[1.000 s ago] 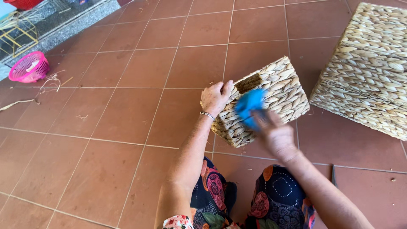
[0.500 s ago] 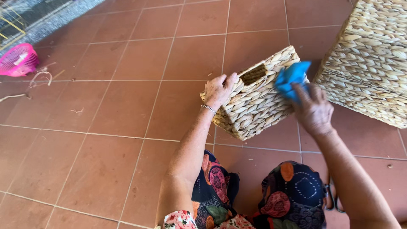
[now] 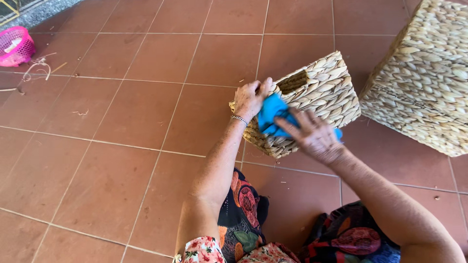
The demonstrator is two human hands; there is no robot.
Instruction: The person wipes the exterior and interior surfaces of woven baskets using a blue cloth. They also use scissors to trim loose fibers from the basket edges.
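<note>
A: A floor [image 3: 146, 112] of reddish-brown tiles is seen, and the small woven basket [image 3: 321, 92] is tipped on it, just in front of the person's knees.

B: How is the basket held?

A: Its near corner is clasped by the left hand [image 3: 249, 99], fingers curled shut over the rim. A blue cloth [image 3: 273, 114] is bunched in the closed grip of the right hand [image 3: 312, 136] and pressed against the basket's side.

B: What has changed?

A: Half a second ago the cloth was up at the basket's far top corner; it has been drawn down to the near side, beside the left hand. More of the weave is judged to have been wiped.

B: Anything else?

A: A larger woven basket [image 3: 429, 83] stands just right of the small one; a pink basket [image 3: 15, 45] lies far to its left.
</note>
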